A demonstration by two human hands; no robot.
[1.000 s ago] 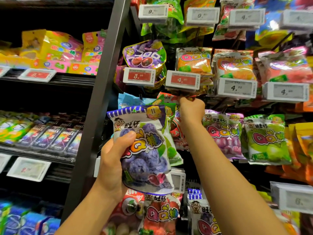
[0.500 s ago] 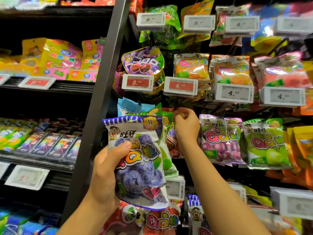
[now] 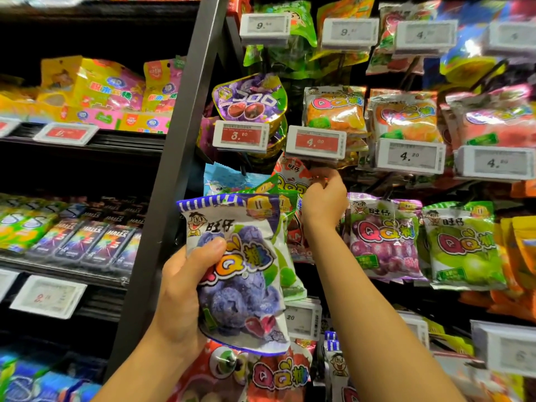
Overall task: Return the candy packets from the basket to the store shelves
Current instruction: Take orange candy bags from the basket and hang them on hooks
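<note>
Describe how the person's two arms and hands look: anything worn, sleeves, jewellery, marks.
Both forearms are bare up to the bottom edge of the picture; no sleeve shows. The left hand and the right hand wear no glove, and no ring, watch or bracelet shows on the sides facing the camera. The visible left thumbnail is short and unpainted. No marks or tattoos are evident, though the picture is slightly blurred.

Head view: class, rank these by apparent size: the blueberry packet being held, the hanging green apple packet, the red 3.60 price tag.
1. blueberry packet, though nearness inflates it
2. green apple packet
3. red 3.60 price tag
</note>
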